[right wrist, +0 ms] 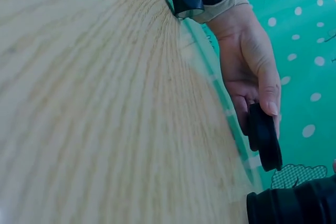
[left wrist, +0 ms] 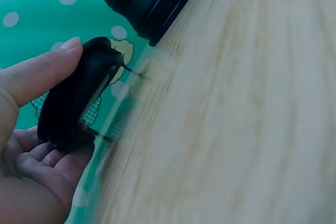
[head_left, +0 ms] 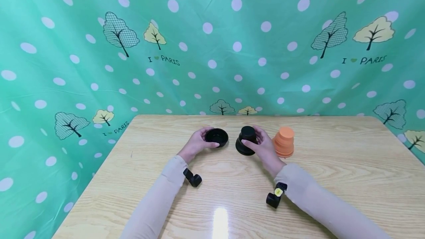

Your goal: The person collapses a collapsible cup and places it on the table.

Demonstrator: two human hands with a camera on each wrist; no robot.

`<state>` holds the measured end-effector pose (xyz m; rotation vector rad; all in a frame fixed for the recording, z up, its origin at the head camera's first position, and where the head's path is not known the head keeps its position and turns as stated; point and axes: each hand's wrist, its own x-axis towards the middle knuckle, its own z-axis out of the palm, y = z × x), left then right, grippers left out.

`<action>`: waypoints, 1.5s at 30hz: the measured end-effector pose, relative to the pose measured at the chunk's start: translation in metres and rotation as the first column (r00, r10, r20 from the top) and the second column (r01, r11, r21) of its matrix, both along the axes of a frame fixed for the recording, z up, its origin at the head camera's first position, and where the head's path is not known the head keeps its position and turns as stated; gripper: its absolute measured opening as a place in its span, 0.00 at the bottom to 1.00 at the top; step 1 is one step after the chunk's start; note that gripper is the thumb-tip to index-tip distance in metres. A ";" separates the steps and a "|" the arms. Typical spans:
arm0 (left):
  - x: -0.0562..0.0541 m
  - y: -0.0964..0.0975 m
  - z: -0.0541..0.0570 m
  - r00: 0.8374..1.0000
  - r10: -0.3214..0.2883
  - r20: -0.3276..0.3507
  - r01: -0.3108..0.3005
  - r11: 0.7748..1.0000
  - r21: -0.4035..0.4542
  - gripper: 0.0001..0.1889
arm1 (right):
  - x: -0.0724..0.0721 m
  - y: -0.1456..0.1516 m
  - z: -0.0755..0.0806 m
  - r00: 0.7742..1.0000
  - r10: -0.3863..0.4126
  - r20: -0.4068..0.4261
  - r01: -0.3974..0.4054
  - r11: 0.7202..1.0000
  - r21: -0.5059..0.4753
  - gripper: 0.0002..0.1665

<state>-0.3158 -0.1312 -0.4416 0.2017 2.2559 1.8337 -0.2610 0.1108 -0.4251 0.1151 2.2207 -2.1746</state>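
A small, shallow black bowl [head_left: 216, 137] is in my left hand [head_left: 199, 142], the thumb on its near side and the fingers round its far side. It faces up in the head view; the left wrist view has the bowl [left wrist: 79, 95] just off the wooden surface. To its right stands a stepped black stack of upturned cups [head_left: 245, 149], narrow end up. My right hand [head_left: 263, 146] grips this stack, thumb across the front and fingers behind. In the right wrist view the stack [right wrist: 299, 203] shows at the lower corner, most of the right hand out of frame.
A similar orange stack of upturned cups [head_left: 285, 145] stands just right of my right hand. Everything is on a light wooden table [head_left: 332, 187]. A green dotted cloth [head_left: 199, 47] hangs behind the table's back edge. Small black cameras [head_left: 274, 197] are strapped to both wrists.
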 end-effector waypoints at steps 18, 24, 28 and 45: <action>-0.004 -0.007 -0.012 0.984 -0.151 -0.090 0.149 0.988 -0.033 0.40 | -0.005 -0.001 -0.013 0.999 -0.024 0.028 0.024 1.000 -0.012 0.41; -0.003 -0.008 -0.009 0.983 -0.158 -0.092 0.147 0.982 -0.116 0.46 | -0.003 0.000 -0.012 0.999 -0.027 0.024 0.028 1.000 -0.010 0.40; -0.003 -0.008 -0.009 0.985 -0.157 -0.077 0.145 0.979 -0.141 0.47 | -0.003 -0.001 -0.010 0.999 -0.041 0.021 0.041 0.999 -0.018 0.39; 0.004 -0.010 0.008 0.995 -0.091 -0.038 0.080 0.972 -0.220 0.44 | 0.004 0.013 0.006 0.996 -0.084 -0.006 0.084 0.996 -0.002 0.40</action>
